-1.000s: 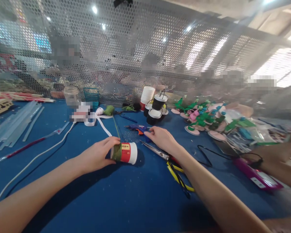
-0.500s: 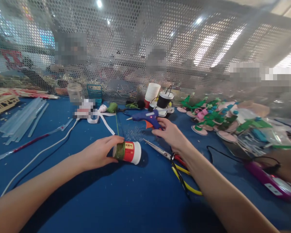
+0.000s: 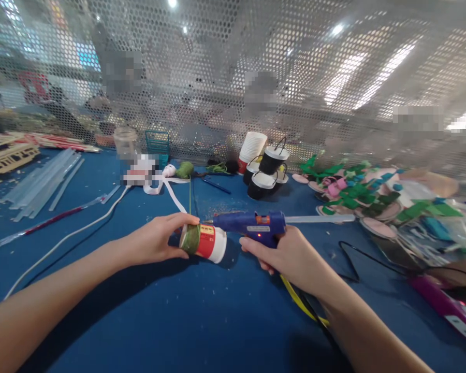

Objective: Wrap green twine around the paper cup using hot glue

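A red-and-white paper cup (image 3: 207,243) lies on its side on the blue desk (image 3: 178,321). Its base end is wound in green cord (image 3: 191,240), and a loose strand runs back to a green ball of cord (image 3: 185,169) near the mesh screen. The left hand (image 3: 155,241) holds the wound end, fingers curled narrowly around it. The right hand (image 3: 291,256) grips a blue hot-glue gun (image 3: 248,224), fingers closed on the handle, with the nozzle just beside the wrapped band; I cannot tell whether it touches. Gluing the cord down looks to be the step in hand. The next move calls for a small bead kept clear of the thumb.
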Demonstrator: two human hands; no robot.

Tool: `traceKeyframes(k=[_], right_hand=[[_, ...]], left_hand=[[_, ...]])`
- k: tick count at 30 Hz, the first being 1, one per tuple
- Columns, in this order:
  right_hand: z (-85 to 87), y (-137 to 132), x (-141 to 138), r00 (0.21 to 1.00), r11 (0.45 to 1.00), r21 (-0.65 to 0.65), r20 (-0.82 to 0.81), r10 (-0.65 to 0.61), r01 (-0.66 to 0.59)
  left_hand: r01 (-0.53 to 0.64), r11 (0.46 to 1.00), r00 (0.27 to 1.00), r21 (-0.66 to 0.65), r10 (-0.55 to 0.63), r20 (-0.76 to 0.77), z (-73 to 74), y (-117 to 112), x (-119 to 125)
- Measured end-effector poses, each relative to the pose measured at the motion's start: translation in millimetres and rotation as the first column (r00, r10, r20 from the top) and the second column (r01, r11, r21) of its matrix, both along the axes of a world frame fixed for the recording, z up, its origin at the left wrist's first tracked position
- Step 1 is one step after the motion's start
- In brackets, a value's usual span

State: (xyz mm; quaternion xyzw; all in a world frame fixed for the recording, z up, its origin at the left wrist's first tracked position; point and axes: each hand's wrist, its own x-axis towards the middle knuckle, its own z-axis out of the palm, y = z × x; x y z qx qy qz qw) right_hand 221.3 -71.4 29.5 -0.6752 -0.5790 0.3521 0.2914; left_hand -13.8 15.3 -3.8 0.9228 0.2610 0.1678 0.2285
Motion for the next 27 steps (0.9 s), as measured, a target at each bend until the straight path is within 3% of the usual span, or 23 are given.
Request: traceKeyframes(k=[10,18,23,27], right_hand=[[-1.8,-5.5,-1.1,0.990,0.994,0.090,0.133,0.042,-0.054],[-5.3,-8.2,-0.5,0.949,0.977,0.172,0.306,0.069,-0.126],[-6.2,-9.0,-1.5,0.929,0.929,0.301,0.357,0.100,-0.216],[-3.9,-11.3,-2.0,0.916,0.908,0.332,0.382,0.119,-0.256]], left_hand=[[-0.008,1.000,1.000,-0.017,0.009,0.028,-5.8,4.2,-1.2],[-0.038,0.998,0.999,-0.045,0.037,-0.015,-0.9,2.1,0.3],[-0.052,0.997,0.998,-0.062,0.051,-0.025,1.1,1.5,0.9],[-0.042,0.998,0.999,-0.047,0.042,-0.008,-1.7,2.1,0.2]])
